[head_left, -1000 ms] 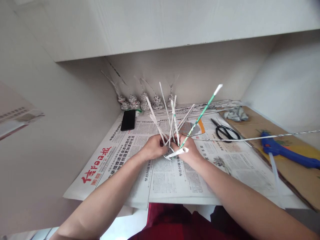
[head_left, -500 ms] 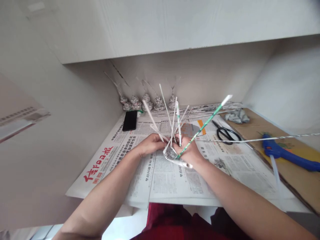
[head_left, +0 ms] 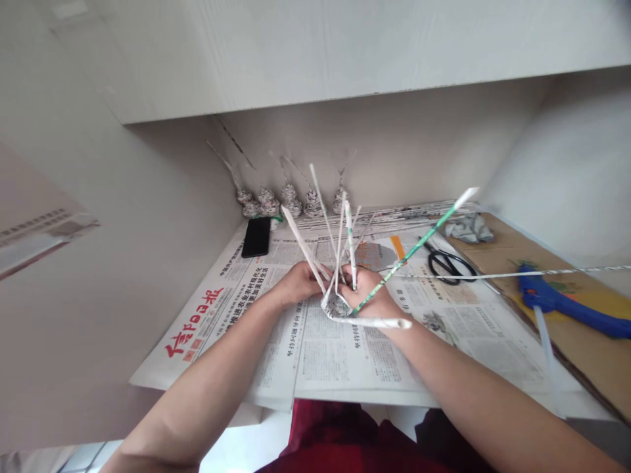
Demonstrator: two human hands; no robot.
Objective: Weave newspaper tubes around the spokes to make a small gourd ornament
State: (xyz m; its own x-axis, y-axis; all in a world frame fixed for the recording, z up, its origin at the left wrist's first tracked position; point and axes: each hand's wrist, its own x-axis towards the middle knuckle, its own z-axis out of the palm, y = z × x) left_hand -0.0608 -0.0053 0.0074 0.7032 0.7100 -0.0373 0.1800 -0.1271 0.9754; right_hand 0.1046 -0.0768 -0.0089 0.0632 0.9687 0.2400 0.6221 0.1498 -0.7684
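Observation:
Between my hands, above the newspaper, is a small woven paper piece [head_left: 338, 306] made of rolled paper sticks. Several sticks fan up and out of it, among them a green paper stick [head_left: 419, 240] leaning right and a thick white one [head_left: 302, 244] leaning left. Another white stick [head_left: 377, 322] points right across my right wrist. My left hand [head_left: 302, 282] is closed on the far left side of the weave. My right hand [head_left: 369, 289] grips its right side. A long thin paper strand [head_left: 493, 276] runs right from my right hand. The fingertips are partly hidden behind the sticks.
Newspaper [head_left: 345, 368] covers the table. Several woven gourd shapes [head_left: 290, 199] stand along the back wall near a black phone [head_left: 256, 237]. Paper sticks [head_left: 394, 217] lie behind. To the right are black scissors [head_left: 446, 264], crumpled paper [head_left: 468, 228], cardboard [head_left: 586, 368] and a blue glue gun [head_left: 557, 299].
The woven piece has turned slightly in my hands. The lower white stick now reaches farther right, and the green stick's tip has moved right. Both hands keep their hold.

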